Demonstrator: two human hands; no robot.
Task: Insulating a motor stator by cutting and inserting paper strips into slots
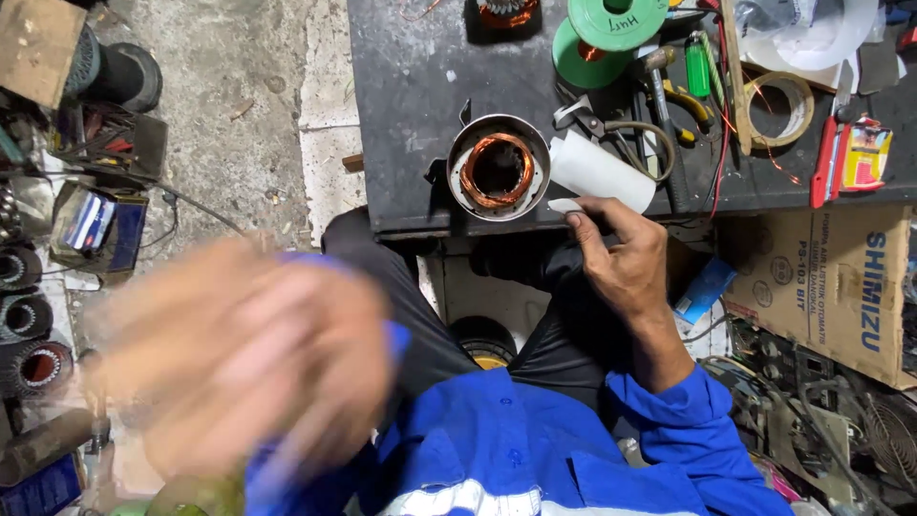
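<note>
A round motor stator (498, 168) with copper windings sits on the dark workbench (401, 86) near its front edge. Just right of it lies a curled sheet of white paper (598, 172). My right hand (621, 256) pinches the near corner of that paper at the bench edge. My left hand (250, 354) is raised close to the camera at the lower left, badly blurred; its fingers look spread and I see nothing in it.
Green wire spools (611, 29), pliers (611, 129), a green lighter (698, 69), a tape roll (778, 107) and a red cutter (827, 162) crowd the bench's right half. A cardboard box (841, 277) stands lower right. Motor parts (29, 315) line the floor at left.
</note>
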